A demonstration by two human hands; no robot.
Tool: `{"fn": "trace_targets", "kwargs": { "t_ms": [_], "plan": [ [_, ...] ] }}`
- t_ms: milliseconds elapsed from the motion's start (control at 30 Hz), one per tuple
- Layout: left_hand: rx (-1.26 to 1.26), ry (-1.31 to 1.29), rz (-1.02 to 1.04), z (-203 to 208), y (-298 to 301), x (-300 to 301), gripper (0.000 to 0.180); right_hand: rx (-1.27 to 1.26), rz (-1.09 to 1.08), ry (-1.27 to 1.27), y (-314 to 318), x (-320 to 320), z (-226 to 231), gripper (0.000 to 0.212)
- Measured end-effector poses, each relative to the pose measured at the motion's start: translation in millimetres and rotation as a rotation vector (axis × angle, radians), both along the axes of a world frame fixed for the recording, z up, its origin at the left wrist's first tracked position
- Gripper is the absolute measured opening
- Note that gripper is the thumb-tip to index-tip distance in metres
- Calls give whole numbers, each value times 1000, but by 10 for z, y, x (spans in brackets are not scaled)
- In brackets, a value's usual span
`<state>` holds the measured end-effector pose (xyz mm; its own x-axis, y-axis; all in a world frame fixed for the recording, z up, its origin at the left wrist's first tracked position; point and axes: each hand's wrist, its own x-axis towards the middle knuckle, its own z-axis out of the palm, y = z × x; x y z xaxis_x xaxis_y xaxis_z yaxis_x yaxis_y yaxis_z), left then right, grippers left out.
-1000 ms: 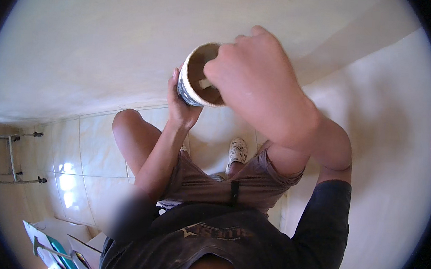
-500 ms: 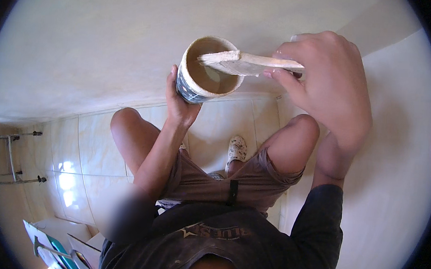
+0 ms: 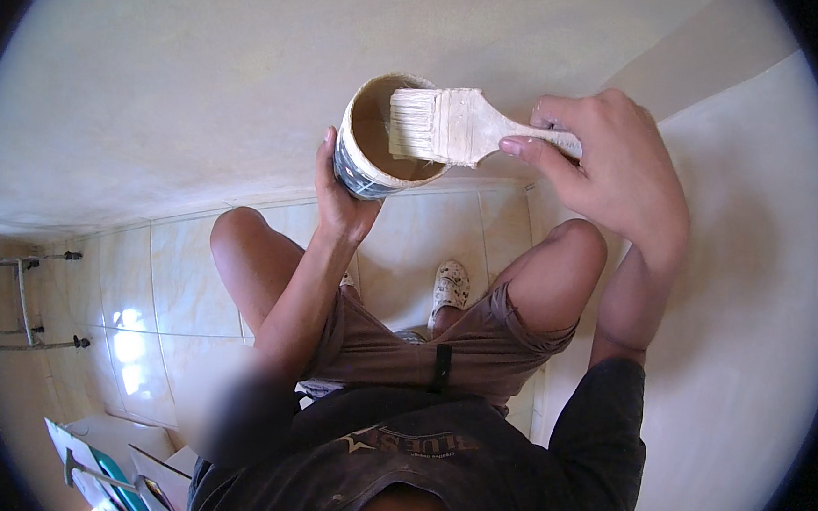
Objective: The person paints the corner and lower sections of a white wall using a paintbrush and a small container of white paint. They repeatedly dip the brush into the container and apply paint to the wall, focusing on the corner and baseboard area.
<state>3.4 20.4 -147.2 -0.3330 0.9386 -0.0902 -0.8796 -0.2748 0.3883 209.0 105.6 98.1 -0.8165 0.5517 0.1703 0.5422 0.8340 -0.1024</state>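
Observation:
My left hand (image 3: 345,195) is wrapped round the side of a small paint tub (image 3: 363,170), holding it tilted toward me. Its rim is crusted pale, and beige-looking liquid (image 3: 371,136) shows inside. My right hand (image 3: 611,165) pinches the handle of a wide, flat paintbrush (image 3: 459,127), which is coated off-white. The flat face of the brush is turned up, and its bristles lie over the tub's mouth. Whether the bristle tips touch the liquid I cannot tell.
A pale wall (image 3: 251,77) rises in front, and another wall (image 3: 754,277) stands at my right. Glossy tiles (image 3: 192,280) cover the floor. A metal ladder-like frame (image 3: 22,302) is at the left. Cardboard pieces and a teal item (image 3: 114,481) lie at the lower left.
My right hand has rolled the brush from edge-on to flat-side up and shifted slightly left and down. My left hand and the tub have barely moved.

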Motion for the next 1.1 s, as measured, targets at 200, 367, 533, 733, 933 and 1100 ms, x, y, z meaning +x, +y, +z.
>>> {"fn": "trace_targets", "kwargs": {
  "t_ms": [200,367,533,733,933,1100],
  "plan": [
    [-17,-4,11,5,3,-15,63,-419,-85,44,186,179,-362,47],
    [-35,6,6,13,3,0,62,-844,-124,255,301,290,-624,56],
    [-41,-4,2,24,14,-24,63,-1102,-165,263,286,264,-476,56],
    [-55,-1,1,58,29,0,63,-1162,-194,317,304,289,-533,53],
    [-32,0,11,25,36,-4,62,-1021,-144,277,282,262,-528,45],
    [-32,7,17,-13,35,-13,62,-426,68,22,224,245,-224,29]
  ]
}}
